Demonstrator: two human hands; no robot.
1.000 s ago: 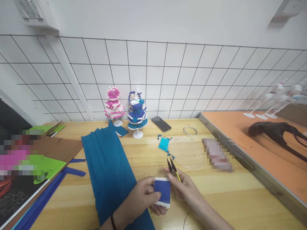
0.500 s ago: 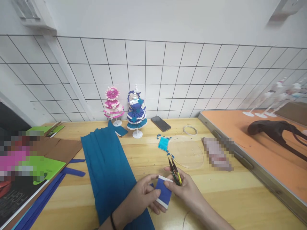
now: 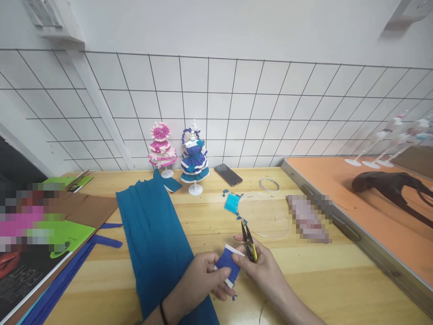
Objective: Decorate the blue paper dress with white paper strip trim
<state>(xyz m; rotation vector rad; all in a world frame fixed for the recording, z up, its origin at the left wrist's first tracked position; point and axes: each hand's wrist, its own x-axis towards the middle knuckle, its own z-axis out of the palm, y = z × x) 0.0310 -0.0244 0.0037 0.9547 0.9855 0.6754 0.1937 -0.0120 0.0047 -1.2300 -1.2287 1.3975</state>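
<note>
A small blue rectangle (image 3: 226,263) with white edge strips, apparently layered crepe paper, is held between both hands. My left hand (image 3: 203,275) pinches it from the left, its thumb on the front face. My right hand (image 3: 265,266) grips its upper right side with thumb and finger. Tucked in that same right hand are small scissors (image 3: 250,246) with dark blades pointing up and away and a yellow handle part. A teal crepe sheet (image 3: 157,239) lies beside and under my left forearm. Tiny blue scraps (image 3: 234,297) are on the table below the piece.
Two dressed miniature stands, one pink (image 3: 161,149) and one blue (image 3: 194,160), stand at the back. A phone (image 3: 228,174), bright blue folded paper (image 3: 232,203), a clear disc (image 3: 264,214) and a wire coil (image 3: 269,184) lie ahead. An orange-topped raised surface (image 3: 324,180) borders the right.
The blue piece has turned and tilted between my fingers, its lower end now more to the right. A small blue scrap now shows below it. The scissors stay in my right hand.
</note>
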